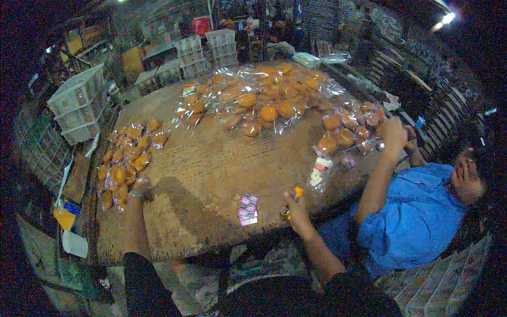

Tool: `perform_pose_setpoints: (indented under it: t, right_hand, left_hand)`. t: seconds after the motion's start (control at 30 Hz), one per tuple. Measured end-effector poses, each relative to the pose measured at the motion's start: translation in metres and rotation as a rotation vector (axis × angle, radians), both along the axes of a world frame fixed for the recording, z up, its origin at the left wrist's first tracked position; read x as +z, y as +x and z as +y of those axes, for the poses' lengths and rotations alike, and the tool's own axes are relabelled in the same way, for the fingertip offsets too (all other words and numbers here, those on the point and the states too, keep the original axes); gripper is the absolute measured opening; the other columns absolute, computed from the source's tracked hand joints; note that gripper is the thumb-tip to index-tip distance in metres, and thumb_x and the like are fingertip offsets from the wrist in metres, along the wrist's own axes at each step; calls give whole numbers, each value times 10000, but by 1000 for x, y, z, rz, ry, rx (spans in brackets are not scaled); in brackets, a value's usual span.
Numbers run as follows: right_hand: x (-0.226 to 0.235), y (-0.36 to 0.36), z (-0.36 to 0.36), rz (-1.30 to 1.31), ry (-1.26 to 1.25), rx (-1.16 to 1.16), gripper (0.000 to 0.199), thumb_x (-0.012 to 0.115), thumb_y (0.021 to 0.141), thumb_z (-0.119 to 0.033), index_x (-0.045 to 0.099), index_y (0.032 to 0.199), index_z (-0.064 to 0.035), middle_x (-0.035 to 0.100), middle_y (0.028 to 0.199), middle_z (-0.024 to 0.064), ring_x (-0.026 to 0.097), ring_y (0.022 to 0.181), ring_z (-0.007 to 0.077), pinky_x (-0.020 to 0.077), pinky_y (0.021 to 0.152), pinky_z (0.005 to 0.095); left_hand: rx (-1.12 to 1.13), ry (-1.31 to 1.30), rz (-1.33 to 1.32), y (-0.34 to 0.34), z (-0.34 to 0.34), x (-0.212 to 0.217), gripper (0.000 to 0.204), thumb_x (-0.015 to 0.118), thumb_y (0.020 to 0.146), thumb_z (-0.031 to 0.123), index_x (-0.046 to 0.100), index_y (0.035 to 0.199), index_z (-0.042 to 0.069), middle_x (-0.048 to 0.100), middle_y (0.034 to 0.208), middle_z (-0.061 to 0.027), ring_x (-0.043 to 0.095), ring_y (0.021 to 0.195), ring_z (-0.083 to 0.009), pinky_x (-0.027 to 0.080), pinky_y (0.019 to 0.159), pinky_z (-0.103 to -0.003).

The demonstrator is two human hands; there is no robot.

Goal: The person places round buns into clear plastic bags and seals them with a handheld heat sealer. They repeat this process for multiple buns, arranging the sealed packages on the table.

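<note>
My left hand [140,189] reaches to the near end of a pile of round orange-brown baked pieces in clear wrappers [127,153] at the left of the table. Its fingers are dim, and I cannot tell whether they grip a packet. Over the near edge of the table, my right hand [299,215] is closed around a small tool with an orange end [299,192]; its exact kind is unclear. To the left of that hand lies a fanned stack of pink-purple printed cards [248,210].
A large heap of clear-bagged orange-brown pieces [269,98] covers the table's far part. At right, a co-worker in a blue shirt [417,211] handles another pile [348,129], near white and red packets [319,171]. Stacked crates [79,105] and a white cup [75,244] stand left.
</note>
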State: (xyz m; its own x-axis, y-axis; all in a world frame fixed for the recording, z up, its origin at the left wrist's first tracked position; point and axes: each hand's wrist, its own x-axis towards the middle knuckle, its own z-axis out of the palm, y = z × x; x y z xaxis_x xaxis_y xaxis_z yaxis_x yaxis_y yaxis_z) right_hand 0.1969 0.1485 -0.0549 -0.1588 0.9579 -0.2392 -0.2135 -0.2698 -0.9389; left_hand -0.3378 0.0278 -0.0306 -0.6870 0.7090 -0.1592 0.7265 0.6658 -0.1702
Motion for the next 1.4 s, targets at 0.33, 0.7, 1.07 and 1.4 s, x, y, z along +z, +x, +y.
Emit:
perform_pose_setpoints:
  t: [0.33, 0.7, 1.07, 1.4]
  right_hand:
    - [-28, -8, -9, -319, 375, 139, 256, 579, 850, -276, 496, 791, -40, 519, 647, 12, 480, 550, 141, 399, 522, 302]
    - [-62, -19, -1, -212, 519, 151, 224, 568, 857, -224, 471, 943, -41, 527, 799, 48, 508, 715, 145, 429, 652, 310]
    - [-39, -22, 4, -346, 481, 276, 215, 578, 845, -132, 447, 992, -45, 515, 891, 75, 500, 781, 170, 427, 710, 306]
    - [-15, -35, -3, -429, 689, 320, 324, 641, 782, -198, 488, 1027, -49, 521, 1046, 158, 499, 983, 289, 393, 850, 391]
  left_hand:
    - [10, -54, -106, 52, 35, -11, 565, 414, 840, 465, 448, 1222, 51, 456, 1253, -200, 431, 1160, -374, 317, 978, -462]
    - [-29, 219, 57, 39, 62, -59, 594, 412, 853, 392, 276, 1343, 85, 295, 1378, -186, 411, 1178, -389, 227, 1001, -546]
    - [-55, 172, -36, 59, 51, -53, 665, 352, 881, 451, 135, 1403, 98, 118, 1459, -139, 155, 1326, -346, 170, 1049, -505]
    - [-96, 223, -19, 51, 47, -44, 581, 382, 869, 425, 243, 1311, 75, 239, 1331, -165, 260, 1222, -354, 241, 986, -487]
